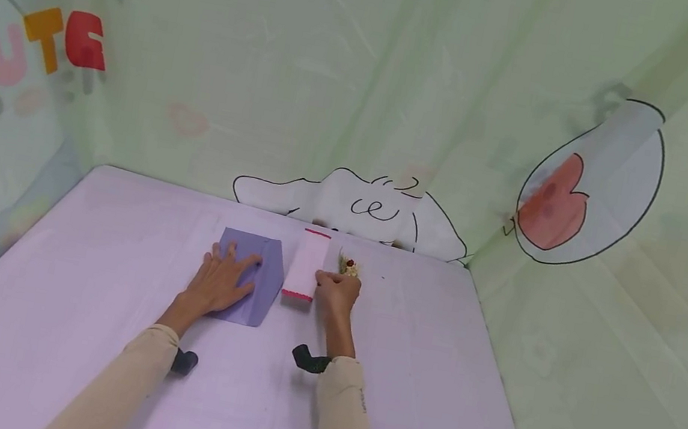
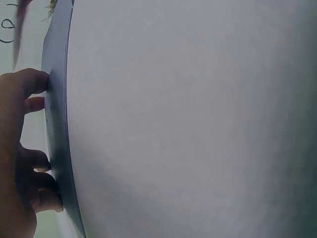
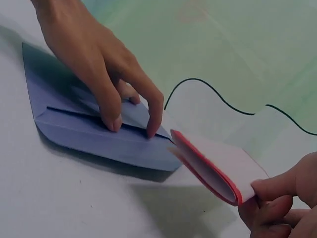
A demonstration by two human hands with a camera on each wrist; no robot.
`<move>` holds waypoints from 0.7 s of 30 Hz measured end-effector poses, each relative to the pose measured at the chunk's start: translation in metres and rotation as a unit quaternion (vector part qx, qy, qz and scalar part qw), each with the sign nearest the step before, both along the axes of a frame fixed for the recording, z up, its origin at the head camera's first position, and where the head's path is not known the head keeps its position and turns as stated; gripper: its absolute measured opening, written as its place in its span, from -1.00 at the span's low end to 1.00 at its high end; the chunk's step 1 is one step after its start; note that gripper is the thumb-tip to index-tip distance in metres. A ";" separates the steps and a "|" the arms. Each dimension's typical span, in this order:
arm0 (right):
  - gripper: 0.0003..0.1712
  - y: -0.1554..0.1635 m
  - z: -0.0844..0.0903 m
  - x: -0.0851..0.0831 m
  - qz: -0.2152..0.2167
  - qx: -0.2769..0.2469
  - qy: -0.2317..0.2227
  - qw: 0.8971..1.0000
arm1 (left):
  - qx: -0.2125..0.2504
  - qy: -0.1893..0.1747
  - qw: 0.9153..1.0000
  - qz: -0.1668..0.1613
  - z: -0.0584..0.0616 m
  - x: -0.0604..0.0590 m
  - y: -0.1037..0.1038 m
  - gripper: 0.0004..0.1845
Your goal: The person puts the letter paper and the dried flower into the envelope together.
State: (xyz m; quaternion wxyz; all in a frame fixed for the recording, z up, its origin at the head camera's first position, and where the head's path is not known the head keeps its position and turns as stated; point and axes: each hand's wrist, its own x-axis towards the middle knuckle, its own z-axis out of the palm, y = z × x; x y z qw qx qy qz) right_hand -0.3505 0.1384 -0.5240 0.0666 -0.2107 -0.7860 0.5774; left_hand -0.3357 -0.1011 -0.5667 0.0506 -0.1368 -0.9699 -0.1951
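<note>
Pressing left hand (image 1: pixel 217 284) flat steadies my purple envelope (image 1: pixel 260 284) on the tabletop (image 1: pixel 98 295); right hand (image 1: pixel 337 295) fingers pinch the pink card (image 1: pixel 305 269), aiming it at the opening.

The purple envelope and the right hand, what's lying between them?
The folded pink card, pinched at one end by the right hand, spans toward the purple envelope; head view shows it best.

Matt purple paper envelope (image 1: pixel 251 279), smooth and creased sharp. The folded card (image 1: pixel 304 269) looks like matt pale paper with a red edge. The lilac surface (image 1: pixel 103 265) is smooth, dull; the backdrop (image 1: pixel 406 88) is thin wrinkled sheeting with a faint sheen.
</note>
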 end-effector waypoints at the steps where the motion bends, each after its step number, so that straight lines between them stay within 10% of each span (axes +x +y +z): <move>1: -0.78 -0.005 0.002 0.003 0.003 -0.016 0.006 1.000 | 0.001 0.000 1.000 0.001 0.000 0.000 -0.001 -0.37; 21: -0.81 -0.049 -0.025 0.010 0.024 0.101 0.010 0.995 | 0.006 -0.015 1.000 -0.011 0.003 -0.002 -0.007 -0.35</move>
